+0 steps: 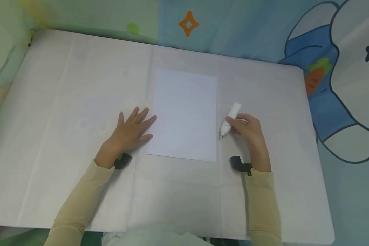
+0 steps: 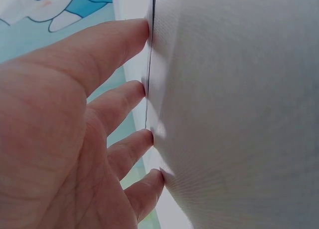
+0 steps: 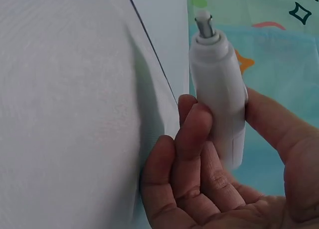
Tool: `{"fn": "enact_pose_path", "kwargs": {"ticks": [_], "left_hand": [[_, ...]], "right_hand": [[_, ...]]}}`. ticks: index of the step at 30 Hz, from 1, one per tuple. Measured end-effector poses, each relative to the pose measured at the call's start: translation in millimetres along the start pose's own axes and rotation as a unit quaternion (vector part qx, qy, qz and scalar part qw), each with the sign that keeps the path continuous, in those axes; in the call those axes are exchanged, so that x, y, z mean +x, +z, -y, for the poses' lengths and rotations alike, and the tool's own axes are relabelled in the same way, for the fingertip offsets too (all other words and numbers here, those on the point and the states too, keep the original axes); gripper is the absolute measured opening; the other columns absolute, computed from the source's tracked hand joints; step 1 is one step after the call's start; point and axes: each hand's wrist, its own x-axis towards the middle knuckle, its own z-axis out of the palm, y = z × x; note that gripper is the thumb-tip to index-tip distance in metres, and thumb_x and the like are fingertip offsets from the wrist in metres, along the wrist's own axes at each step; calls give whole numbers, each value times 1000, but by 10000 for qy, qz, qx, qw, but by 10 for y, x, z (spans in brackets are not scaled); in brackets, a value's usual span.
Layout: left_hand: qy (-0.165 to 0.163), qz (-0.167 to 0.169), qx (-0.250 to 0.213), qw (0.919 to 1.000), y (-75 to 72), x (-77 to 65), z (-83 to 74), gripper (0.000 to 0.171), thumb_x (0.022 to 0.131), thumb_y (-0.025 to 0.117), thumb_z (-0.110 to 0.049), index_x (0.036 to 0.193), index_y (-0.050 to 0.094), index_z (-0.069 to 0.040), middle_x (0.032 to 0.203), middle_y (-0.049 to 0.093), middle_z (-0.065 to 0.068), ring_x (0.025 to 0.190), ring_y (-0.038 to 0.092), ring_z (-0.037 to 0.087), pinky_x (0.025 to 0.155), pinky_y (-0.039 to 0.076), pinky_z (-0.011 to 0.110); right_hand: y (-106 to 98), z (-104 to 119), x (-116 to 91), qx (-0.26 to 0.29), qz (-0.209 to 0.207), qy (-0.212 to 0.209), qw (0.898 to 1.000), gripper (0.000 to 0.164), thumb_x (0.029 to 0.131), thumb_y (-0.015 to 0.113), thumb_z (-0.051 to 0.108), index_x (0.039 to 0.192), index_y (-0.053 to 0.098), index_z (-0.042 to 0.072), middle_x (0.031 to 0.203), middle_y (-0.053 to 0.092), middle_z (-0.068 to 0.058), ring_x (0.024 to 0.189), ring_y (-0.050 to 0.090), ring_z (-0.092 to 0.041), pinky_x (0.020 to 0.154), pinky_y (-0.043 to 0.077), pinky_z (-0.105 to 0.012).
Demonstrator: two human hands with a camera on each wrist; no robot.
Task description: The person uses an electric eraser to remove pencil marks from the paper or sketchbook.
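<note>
A blank white sheet of paper (image 1: 184, 116) lies flat on the white-covered table. My left hand (image 1: 129, 131) rests at the sheet's left side with spread fingers. In the left wrist view, thumb and fingertips (image 2: 142, 89) touch down along the paper's edge. Right of the sheet, my right hand (image 1: 249, 131) holds a white electric eraser (image 1: 234, 111) between thumb and fingers. Its metal tip points down toward the sheet's right edge in the head view. The right wrist view shows a small white nub in the metal collet (image 3: 204, 27) of the eraser.
The table (image 1: 80, 191) has a pale cloth with fold lines. A dark wrist camera (image 1: 123, 161) sits under the left wrist and another dark wrist camera (image 1: 240, 164) by the right. Behind stands a printed cartoon backdrop (image 1: 249, 30).
</note>
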Motion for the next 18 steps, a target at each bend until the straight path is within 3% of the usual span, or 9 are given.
{"fn": "enact_pose_path", "kwargs": {"ticks": [10,15,18], "left_hand": [[-120,-163,51,9998,6,-59,32,61,100,52,-36,154,31,-17,162,16,14,150,6,37,110,1,70],[-107,-178,-51,9998,40,-64,33,61,100,51,-37,154,31,-17,162,15,13,150,5,37,110,0,71],[-65,-156,-83,9998,53,-45,15,61,100,52,-37,154,31,-18,163,16,13,150,5,36,110,0,71]], "right_hand": [[61,34,20,-324,215,-43,9992,56,90,69,29,125,57,-13,73,60,22,75,56,0,74,45,-18],[66,20,11,-703,235,128,9972,59,90,70,33,128,57,-9,102,65,-3,84,54,-5,80,43,-22],[46,-22,-21,-782,160,206,9966,60,89,71,34,130,57,-7,122,60,-18,94,54,-10,89,43,-28]]}}
